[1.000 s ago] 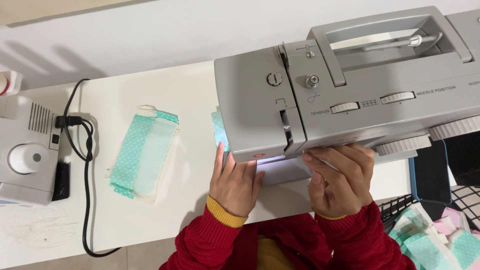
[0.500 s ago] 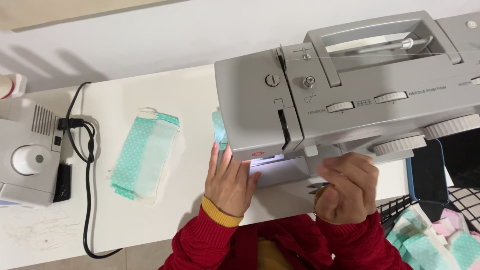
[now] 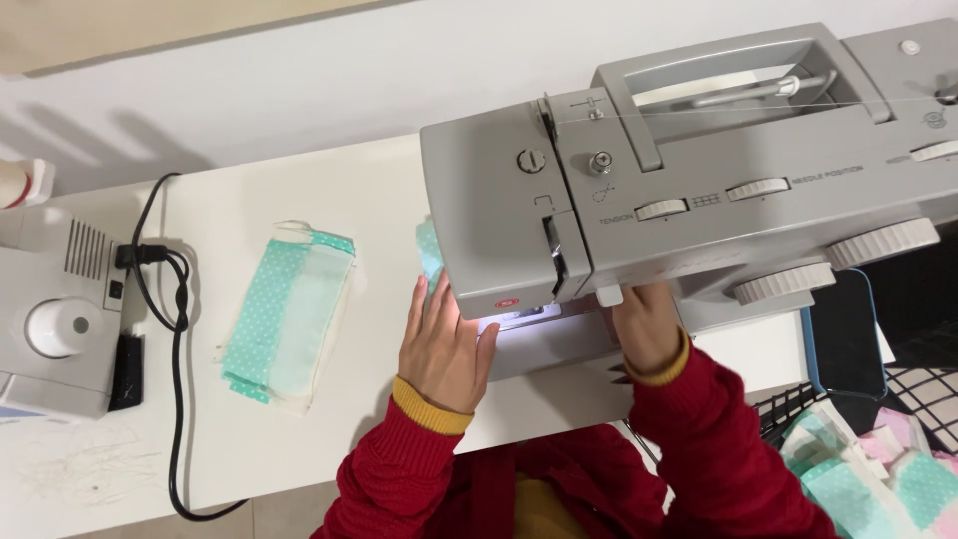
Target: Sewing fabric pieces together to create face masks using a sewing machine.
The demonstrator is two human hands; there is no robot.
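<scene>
My left hand (image 3: 444, 349) lies flat, fingers loose, on teal fabric (image 3: 429, 252) under the sewing machine (image 3: 679, 190). Right hand (image 3: 649, 324) tucked beneath, grip can't tell.

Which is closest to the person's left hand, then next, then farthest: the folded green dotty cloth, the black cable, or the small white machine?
From the left hand:
1. Folded green dotted cloth, just to its left.
2. Black cable, farther left.
3. Small white machine, at the table's left edge.

Red knit sleeves, mustard cuffs
Both arms wear a chunky red knitted sweater; a mustard-yellow ribbed cuff shows at each wrist, above the bare left hand (image 3: 444, 349) and right hand (image 3: 647, 329), no rings visible
</scene>
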